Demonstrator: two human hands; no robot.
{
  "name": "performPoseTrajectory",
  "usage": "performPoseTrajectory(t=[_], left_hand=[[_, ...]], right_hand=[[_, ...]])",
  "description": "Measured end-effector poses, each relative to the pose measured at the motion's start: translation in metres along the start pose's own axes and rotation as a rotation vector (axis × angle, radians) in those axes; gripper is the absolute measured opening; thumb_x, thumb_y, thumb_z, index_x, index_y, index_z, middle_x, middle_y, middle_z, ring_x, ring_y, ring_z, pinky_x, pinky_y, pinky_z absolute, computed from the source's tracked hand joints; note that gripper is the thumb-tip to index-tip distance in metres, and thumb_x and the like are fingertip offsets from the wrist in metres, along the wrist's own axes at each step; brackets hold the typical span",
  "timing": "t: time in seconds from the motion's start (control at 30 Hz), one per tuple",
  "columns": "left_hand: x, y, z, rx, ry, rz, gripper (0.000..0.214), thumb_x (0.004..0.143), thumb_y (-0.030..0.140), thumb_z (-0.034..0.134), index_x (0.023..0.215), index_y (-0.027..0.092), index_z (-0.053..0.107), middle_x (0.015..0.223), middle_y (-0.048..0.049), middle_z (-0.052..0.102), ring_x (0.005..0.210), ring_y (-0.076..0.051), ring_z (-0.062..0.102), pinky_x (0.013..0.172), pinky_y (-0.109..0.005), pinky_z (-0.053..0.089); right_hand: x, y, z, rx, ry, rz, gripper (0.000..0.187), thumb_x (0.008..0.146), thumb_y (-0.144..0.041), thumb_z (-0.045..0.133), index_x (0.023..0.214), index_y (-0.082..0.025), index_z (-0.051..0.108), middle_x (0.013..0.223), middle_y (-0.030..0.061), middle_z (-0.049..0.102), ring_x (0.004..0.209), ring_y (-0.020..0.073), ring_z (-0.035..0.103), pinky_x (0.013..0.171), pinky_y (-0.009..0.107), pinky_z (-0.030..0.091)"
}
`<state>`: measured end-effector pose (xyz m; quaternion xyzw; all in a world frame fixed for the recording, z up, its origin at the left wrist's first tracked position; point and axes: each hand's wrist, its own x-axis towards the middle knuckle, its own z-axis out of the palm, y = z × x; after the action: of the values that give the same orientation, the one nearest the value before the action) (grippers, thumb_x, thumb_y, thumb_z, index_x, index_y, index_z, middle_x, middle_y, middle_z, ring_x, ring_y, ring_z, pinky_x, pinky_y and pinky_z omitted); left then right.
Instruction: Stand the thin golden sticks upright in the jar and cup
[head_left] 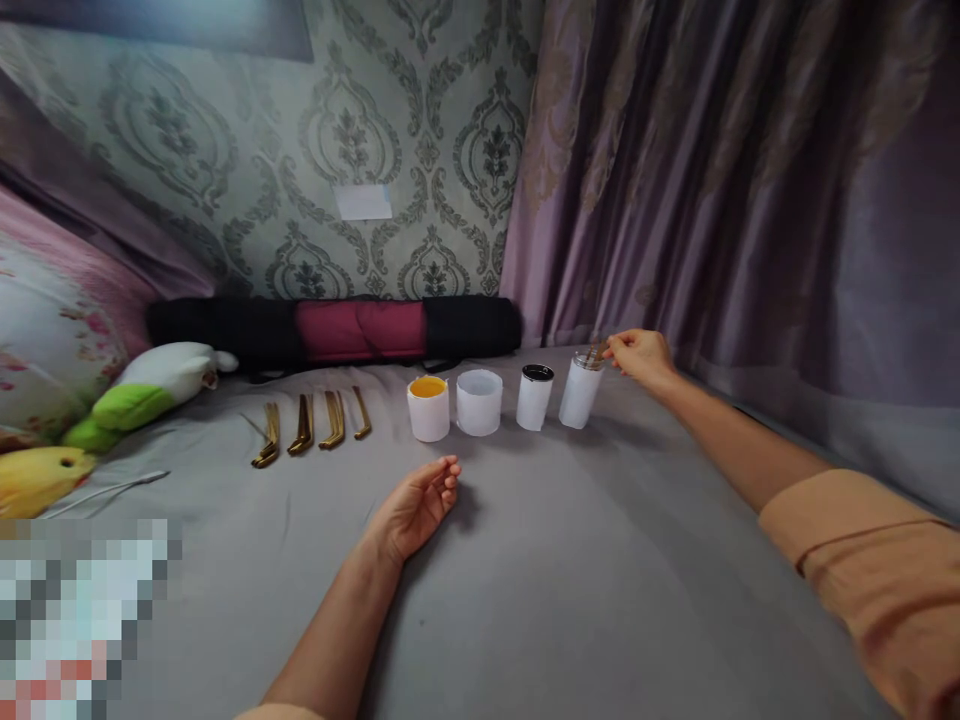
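- Head view, right side: right hand (643, 355) at the mouth of the tall white container (579, 395), grip pinched on a slim gold piece (598, 351). Piece is at the rim; how deep it sits, can't tell.
- Head view, center: left hand (420, 505) on the near side of the yellow-lined container (429, 415), apart from it. Fingers loosely curled, nothing visible in them.
- Container row, left to right: yellow-lined, wide pale tub (479, 408), dark-rimmed container (535, 404), tall one. All stand on the gray sheet (570, 570).
- Left of the row: four separate lots of gold pieces (302, 427), near ends bent. Rightmost lot looks like a single piece.
- Handling, my read: gold pieces thin, light, stiff, probably smooth metal; may twist in a fingertip pinch. Take the shank near its middle.
- Containers look light and tippy on soft cloth, tall one worst. Hold low on the wall, off the rim.
- Far side: black-and-maroon roll (360, 330), clear of both hands.
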<state>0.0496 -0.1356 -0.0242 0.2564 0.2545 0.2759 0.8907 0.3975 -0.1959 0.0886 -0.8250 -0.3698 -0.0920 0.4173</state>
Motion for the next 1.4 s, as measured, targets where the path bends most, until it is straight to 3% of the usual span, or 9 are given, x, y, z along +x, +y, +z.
performPoseTrajectory(t=[0.43,0.93,1.13,1.4], left_hand=[[-0.001,0.0,-0.001,-0.001,0.009,-0.013,0.009,0.078,0.008,0.05,0.084,0.009,0.056,0.071,-0.004,0.057,0.054,-0.005,0.051,0.046,-0.015,0.042],[0.0,-0.001,-0.002,0.0,0.014,-0.001,0.01,0.077,0.008,0.051,0.085,0.007,0.056,0.072,-0.0043,0.056,0.054,-0.005,0.051,0.045,-0.015,0.043],[0.0,-0.001,-0.001,0.007,0.017,0.001,0.01,0.077,0.008,0.05,0.086,0.008,0.055,0.074,-0.005,0.057,0.055,-0.005,0.051,0.045,-0.015,0.042],[-0.001,-0.001,0.0,0.007,0.027,0.004,0.01,0.077,0.007,0.05,0.086,0.007,0.055,0.074,-0.005,0.056,0.054,-0.005,0.05,0.045,-0.015,0.043]], right_hand=[[0.002,-0.003,0.0,0.013,-0.01,-0.009,0.021,0.073,-0.026,0.048,0.073,-0.015,0.066,0.07,0.0057,0.067,0.05,0.012,0.058,0.048,0.024,0.045],[0.006,-0.01,-0.002,-0.047,-0.021,-0.006,0.021,0.072,-0.027,0.05,0.078,-0.017,0.068,0.07,0.0035,0.067,0.061,0.0148,0.061,0.054,0.024,0.045],[0.006,-0.016,-0.004,-0.078,-0.057,-0.072,0.022,0.074,-0.023,0.048,0.082,-0.016,0.067,0.075,0.0032,0.067,0.061,0.0122,0.059,0.057,0.023,0.044],[-0.002,-0.019,-0.011,-0.103,-0.028,-0.028,0.023,0.072,-0.025,0.049,0.078,-0.015,0.069,0.072,0.0041,0.067,0.059,0.0131,0.059,0.058,0.023,0.043]])
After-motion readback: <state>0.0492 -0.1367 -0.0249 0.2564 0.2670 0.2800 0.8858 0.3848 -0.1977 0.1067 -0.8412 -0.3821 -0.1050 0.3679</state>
